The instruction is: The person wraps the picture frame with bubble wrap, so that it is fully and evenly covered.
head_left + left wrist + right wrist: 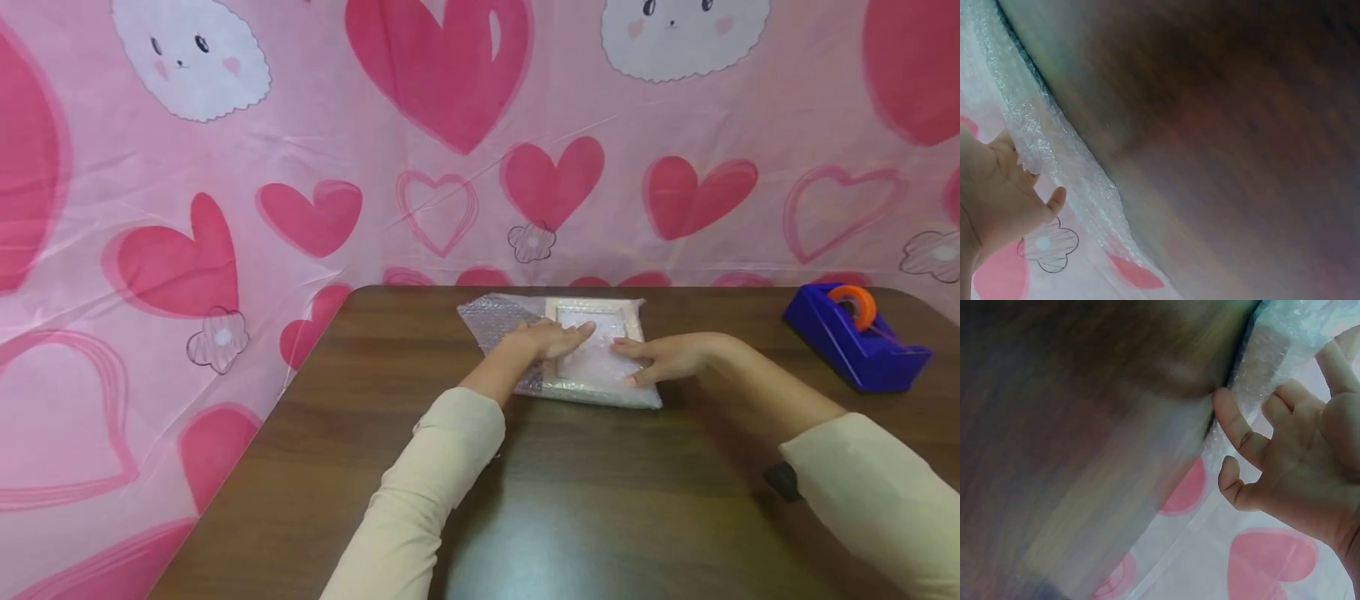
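A pale picture frame [592,367] lies flat near the table's back edge, covered in clear bubble wrap [491,317] that sticks out past its left side. My left hand [551,337] rests on the left part of the wrapped frame, thumb stretched to the right. Over the right edge reaches my right hand [678,354], its fingers spread and touching the wrap. In the left wrist view the left hand [1000,194] is beside the crinkled wrap [1054,147]. The right wrist view has the right hand [1310,444] with loosely bent fingers against the wrap's edge.
A blue tape dispenser [862,346] with an orange-cored roll [855,307] stands at the table's back right. Behind the brown wooden table [600,500] hangs a pink heart-patterned cloth [480,200].
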The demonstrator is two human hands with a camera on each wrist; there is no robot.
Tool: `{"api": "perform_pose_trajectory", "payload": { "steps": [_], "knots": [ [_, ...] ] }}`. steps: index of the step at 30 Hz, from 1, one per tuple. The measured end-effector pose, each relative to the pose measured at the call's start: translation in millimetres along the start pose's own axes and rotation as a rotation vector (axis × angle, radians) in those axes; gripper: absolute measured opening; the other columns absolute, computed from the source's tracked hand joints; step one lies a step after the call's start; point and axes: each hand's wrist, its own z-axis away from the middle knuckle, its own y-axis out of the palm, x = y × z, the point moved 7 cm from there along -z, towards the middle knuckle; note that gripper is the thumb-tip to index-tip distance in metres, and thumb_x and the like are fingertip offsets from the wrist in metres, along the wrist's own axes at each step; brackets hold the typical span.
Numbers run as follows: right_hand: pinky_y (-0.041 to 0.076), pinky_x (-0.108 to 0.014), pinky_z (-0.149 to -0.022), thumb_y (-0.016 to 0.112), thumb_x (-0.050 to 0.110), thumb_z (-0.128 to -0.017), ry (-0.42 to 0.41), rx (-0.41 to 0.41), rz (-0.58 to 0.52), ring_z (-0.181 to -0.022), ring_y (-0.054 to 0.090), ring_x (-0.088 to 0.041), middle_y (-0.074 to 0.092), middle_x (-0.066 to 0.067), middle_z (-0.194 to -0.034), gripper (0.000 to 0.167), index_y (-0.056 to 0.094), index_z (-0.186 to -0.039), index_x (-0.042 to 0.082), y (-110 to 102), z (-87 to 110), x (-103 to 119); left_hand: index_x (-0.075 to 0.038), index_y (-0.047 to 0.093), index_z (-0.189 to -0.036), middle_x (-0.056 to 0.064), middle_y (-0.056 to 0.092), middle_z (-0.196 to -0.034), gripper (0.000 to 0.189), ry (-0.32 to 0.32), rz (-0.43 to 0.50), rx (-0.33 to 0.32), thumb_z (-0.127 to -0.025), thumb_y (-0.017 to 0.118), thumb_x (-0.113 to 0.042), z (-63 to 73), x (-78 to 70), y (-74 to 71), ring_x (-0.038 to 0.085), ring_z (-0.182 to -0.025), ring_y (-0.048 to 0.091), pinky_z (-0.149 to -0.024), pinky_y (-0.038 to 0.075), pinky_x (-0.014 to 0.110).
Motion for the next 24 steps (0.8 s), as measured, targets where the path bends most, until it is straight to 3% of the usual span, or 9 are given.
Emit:
{"api": "perform_pose_trajectory", "payload": {
  "steps": [5,11,14,19,24],
  "knots": [
    [0.007,-0.059,-0.105,0.056,0.039,-0.091,0.026,0.027,0.021,-0.133,0.004,-0.047,0.000,-0.031,-0.147,0.083,0.010,-0.144,-0.007,-1,-2.6,2,-0.022,0.030,-0.145,0.004,0.027,-0.149,0.077,0.022,-0.048,0.014,-0.088,0.007,-0.069,-1.2,-2.3,1.3,0.022,-0.138,0.018,-0.109,0.006,0.052],
    [0.013,-0.059,-0.105,0.058,0.038,-0.089,0.049,0.033,0.108,-0.131,0.013,-0.049,0.012,-0.035,-0.144,0.083,0.017,-0.141,-0.012,-4,-4.6,11,-0.026,0.030,-0.145,-0.006,0.020,-0.152,0.075,0.073,-0.202,0.050,-0.085,0.037,-0.069,-1.7,-7.4,4.1,0.022,-0.138,0.014,-0.108,0.008,0.055],
    [0.017,-0.059,-0.104,0.060,0.037,-0.088,0.060,0.026,0.143,-0.129,0.018,-0.050,0.019,-0.035,-0.142,0.082,0.019,-0.140,-0.012,-5,-4.7,14,-0.027,0.029,-0.145,-0.007,0.018,-0.152,0.078,0.087,-0.260,0.054,-0.082,0.045,-0.069,-0.7,-9.6,4.2,0.020,-0.138,0.014,-0.108,0.009,0.053],
    [0.017,-0.060,-0.103,0.061,0.040,-0.086,0.090,0.008,0.138,-0.129,0.020,-0.050,0.019,-0.034,-0.143,0.085,0.019,-0.142,-0.008,-6,-5.3,11,-0.026,0.029,-0.146,-0.006,0.019,-0.152,0.077,0.087,-0.302,0.052,-0.083,0.043,-0.068,2.8,-12.9,2.7,0.020,-0.138,0.016,-0.108,0.011,0.052],
    [0.007,-0.063,-0.103,0.063,0.042,-0.084,0.076,-0.009,0.091,-0.131,0.007,-0.051,0.003,-0.033,-0.146,0.093,0.011,-0.143,-0.008,-6,-7.6,7,-0.026,0.028,-0.146,-0.005,0.019,-0.152,0.076,0.080,-0.323,0.062,-0.084,0.042,-0.068,6.1,-14.7,3.4,0.020,-0.138,0.017,-0.109,0.010,0.051]
  ]
}}
